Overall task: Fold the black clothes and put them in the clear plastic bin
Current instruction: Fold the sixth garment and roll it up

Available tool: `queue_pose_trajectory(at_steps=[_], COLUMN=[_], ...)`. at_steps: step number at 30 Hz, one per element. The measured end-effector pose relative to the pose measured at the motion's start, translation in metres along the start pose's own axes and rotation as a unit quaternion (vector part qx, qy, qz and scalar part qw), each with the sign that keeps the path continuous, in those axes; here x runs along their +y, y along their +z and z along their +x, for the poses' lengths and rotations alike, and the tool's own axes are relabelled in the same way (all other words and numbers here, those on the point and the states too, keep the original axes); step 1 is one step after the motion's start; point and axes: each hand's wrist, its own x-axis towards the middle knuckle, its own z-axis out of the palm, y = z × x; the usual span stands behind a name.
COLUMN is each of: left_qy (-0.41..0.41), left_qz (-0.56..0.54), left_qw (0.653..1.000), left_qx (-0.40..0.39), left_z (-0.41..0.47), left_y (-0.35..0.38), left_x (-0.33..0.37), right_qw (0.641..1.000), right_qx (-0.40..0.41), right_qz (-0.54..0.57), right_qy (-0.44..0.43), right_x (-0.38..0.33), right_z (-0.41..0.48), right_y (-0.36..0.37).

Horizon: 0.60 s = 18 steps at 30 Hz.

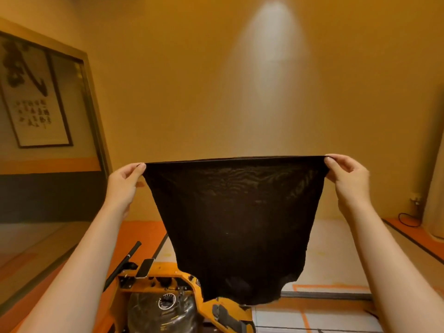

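The left hand (pixel 125 181) pinches the top left corner of the black cloth (pixel 235 219) between thumb and fingers, and the right hand (pixel 346 176) pinches the top right corner in the same way. The cloth is held up in the air. Its top edge is stretched straight between the two hands, and the rest hangs down, thin and half transparent. The lower end hangs in front of a yellow machine (pixel 168 280) on the near side, and a phone (pixel 144 267) lies on the left part of this machine. I think the main risk is there: if the hands go down to fold, the loose hem may catch on the machine. The hands hold only the corners, so one corner may slip out. The clear bin I cannot see.
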Motion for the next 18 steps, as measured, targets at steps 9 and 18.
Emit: queue_pose_trajectory(at_steps=[9,18], left_qy=[-0.094,-0.259], left_qz=[0.021,0.039], left_qw=[0.994,0.962], left_qx=[-0.049,-0.077], left_z=[-0.111,-0.299], left_y=[-0.058,-0.111], left_x=[-0.079,-0.129], right_qw=[0.988,0.947], right_qx=[-0.124,-0.214], right_qz=[-0.027,-0.086], right_qy=[0.084,0.222], right_x=[0.056,0.091], right_z=[-0.113,-0.257], right_y=[-0.070,-0.179])
